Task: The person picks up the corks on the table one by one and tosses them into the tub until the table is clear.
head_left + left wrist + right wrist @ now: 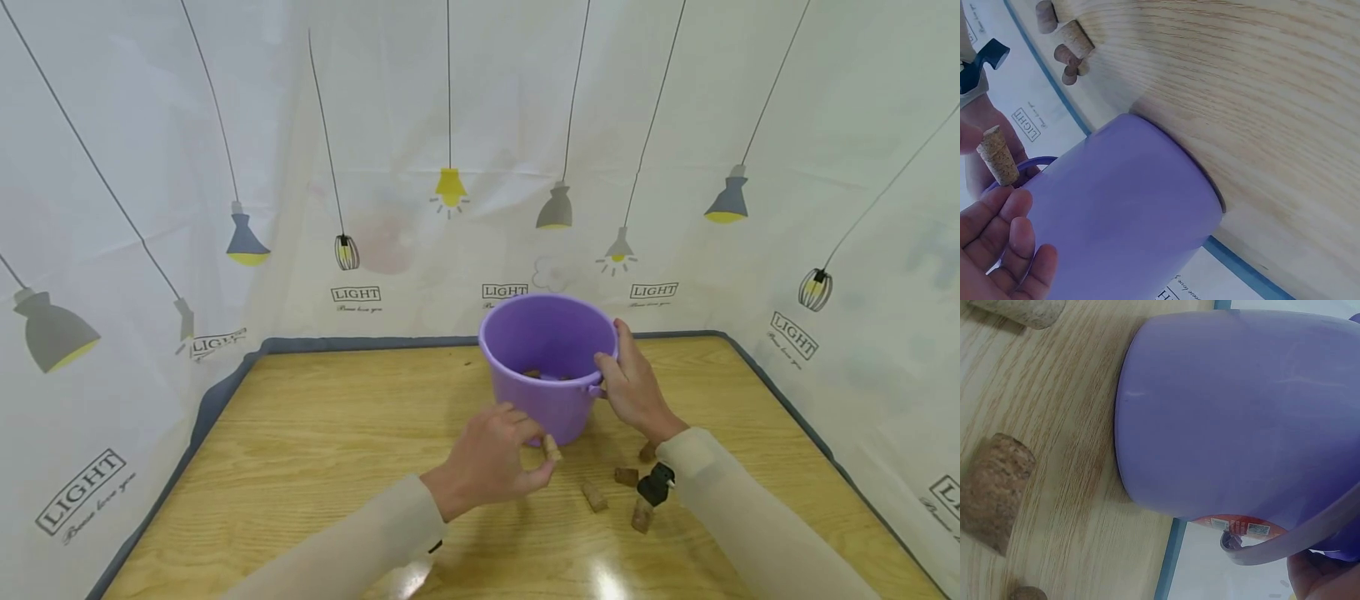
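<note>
My left hand [487, 457] pinches a wine cork [551, 448] between thumb and fingertips, just in front of the purple bucket [536, 408]. The left wrist view shows this cork [999, 157] held end to end, beside the bucket's wall. With its fingers over the rim, my right hand [636, 385] grips the bucket at its right side, near the handle [1297, 547]. The bucket stands on the table, its mouth towards me. A few corks [532, 373] show on its floor; most of the inside is hidden by the front wall.
Several loose corks lie on the wooden table [337, 425] below my right forearm, among them one cork [594, 497] nearest my left hand. A black device [656, 484] sits at my right wrist. A white printed cloth [405, 125] encloses the table's back and sides.
</note>
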A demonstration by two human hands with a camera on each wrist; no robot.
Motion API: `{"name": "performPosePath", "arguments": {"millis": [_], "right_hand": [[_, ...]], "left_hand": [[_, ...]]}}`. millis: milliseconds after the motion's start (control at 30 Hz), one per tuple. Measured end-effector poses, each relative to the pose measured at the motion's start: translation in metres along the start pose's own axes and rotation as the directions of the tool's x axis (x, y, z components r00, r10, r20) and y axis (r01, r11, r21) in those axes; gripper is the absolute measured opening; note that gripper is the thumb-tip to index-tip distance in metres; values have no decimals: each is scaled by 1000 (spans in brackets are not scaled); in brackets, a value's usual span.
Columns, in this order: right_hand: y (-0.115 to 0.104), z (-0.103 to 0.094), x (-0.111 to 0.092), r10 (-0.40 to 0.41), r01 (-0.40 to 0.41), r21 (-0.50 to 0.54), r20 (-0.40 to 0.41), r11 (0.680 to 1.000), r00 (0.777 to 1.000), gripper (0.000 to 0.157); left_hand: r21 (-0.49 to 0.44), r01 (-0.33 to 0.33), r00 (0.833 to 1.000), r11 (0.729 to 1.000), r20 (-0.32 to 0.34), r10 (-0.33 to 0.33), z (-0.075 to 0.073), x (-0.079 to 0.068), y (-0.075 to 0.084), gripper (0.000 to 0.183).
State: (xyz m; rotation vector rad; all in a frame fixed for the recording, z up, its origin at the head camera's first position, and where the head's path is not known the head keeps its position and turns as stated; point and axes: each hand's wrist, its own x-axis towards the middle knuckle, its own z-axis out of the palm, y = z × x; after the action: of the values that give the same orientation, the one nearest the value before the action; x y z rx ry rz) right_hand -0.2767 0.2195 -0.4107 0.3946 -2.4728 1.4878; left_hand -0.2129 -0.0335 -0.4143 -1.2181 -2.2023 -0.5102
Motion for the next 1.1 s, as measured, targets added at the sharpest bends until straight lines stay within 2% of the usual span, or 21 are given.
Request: {"name": "performPosePath", "arguments": {"millis": [233,633,1100], "right_hand": [[-1,0,0,-2,2,-4,2,1000,1000,68],[-1,0,0,-12,12,11,-7,1000,1000,68],[1,0,1,-14,14,-2,-11,1000,1000,67]], "left_hand": [[-32,-23,999,999,-35,22,-6,5,1,23],[20,-75,985,997,-156,77,-16,15,-2,21],[48,-77,979,996,-186,85,-30,29,-9,24]]}}
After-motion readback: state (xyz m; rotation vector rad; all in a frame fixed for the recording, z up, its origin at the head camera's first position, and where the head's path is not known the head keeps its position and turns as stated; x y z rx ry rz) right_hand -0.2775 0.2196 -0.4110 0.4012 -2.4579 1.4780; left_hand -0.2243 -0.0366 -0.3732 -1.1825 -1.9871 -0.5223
